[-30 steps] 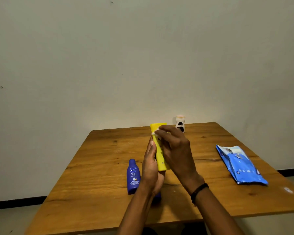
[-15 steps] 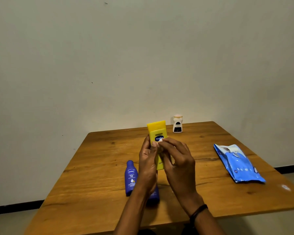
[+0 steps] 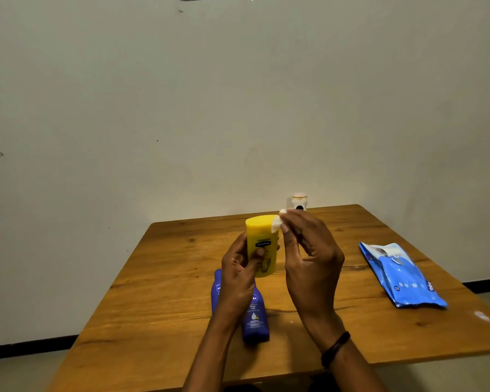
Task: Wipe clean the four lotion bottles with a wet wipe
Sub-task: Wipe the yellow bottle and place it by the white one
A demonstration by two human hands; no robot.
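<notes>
My left hand holds a yellow lotion bottle upright above the wooden table, thumb across its label. My right hand pinches a small folded white wet wipe against the bottle's upper right edge. Two dark blue lotion bottles lie on the table behind my left arm: one shows its label, the other is mostly hidden. A small white bottle with a pale cap stands at the table's far edge, partly behind my right fingers.
A blue wet-wipe pack lies on the right part of the table. The table stands against a plain wall. A black band sits on my right wrist.
The yellow bottle has been turned in my left hand. My right hand moved the wipe up from the label to the bottle's upper right edge. The camera tilted slightly.
</notes>
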